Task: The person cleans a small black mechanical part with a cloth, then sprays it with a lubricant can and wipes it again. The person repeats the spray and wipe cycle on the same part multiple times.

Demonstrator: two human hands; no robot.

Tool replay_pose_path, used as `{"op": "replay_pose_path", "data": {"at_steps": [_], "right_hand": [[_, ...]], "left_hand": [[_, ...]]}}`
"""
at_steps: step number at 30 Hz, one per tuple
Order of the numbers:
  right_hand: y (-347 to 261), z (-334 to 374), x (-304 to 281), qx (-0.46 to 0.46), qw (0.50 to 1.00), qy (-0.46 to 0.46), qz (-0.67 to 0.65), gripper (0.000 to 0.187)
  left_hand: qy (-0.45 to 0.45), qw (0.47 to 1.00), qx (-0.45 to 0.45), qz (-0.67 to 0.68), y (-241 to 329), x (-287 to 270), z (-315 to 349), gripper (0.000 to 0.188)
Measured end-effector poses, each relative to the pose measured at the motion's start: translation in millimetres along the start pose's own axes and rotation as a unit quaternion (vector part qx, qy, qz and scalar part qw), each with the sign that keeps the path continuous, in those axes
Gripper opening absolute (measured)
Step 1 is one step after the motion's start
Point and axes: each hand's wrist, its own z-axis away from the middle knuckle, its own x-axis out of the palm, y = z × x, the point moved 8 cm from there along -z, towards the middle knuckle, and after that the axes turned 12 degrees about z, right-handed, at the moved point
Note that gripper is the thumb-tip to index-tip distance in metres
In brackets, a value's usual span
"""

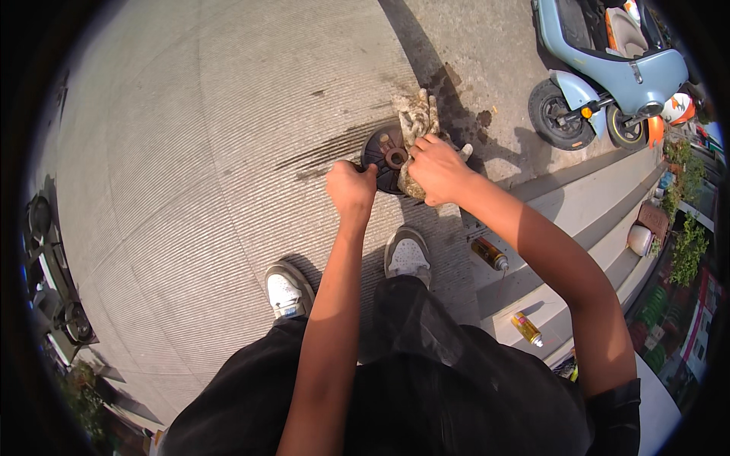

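Okay, dark disc [385, 158] just ahead of the shoes [408, 257], over ribbed paving [190, 190], can't tell if resting on it; left hand [351, 188], grip clenched on its left rim; right hand [439, 169] bunching grimy cloth [417, 118] at its right side; best brace the rim, press cloth evenly, keep fingers behind it; cans [489, 253] off to the right
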Motion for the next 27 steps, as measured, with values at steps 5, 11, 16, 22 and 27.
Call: {"op": "replay_pose_path", "data": {"at_steps": [5,11,16,22,27], "right_hand": [[3,-7,12,0.018,0.996,-0.052,-0.067,0.03],[-7,-12,30,0.032,0.957,-0.108,-0.265,0.026],[6,0,22,0.068,0.864,-0.11,-0.486,0.07],[-23,6,19,0.118,0.948,-0.023,-0.295,0.052],[-33,-8,8,0.13,0.95,-0.05,-0.278,0.032]], "left_hand": [[0.001,0.999,-0.007,-0.039,13,-2,-1,0.044],[-0.002,0.998,-0.026,-0.058,10,-5,-5,0.044],[-0.005,0.999,-0.019,-0.042,-4,-4,-2,0.047],[-0.033,0.989,-0.127,0.068,-15,8,30,0.045],[-0.071,0.941,-0.207,0.259,-46,19,19,0.042]]}}
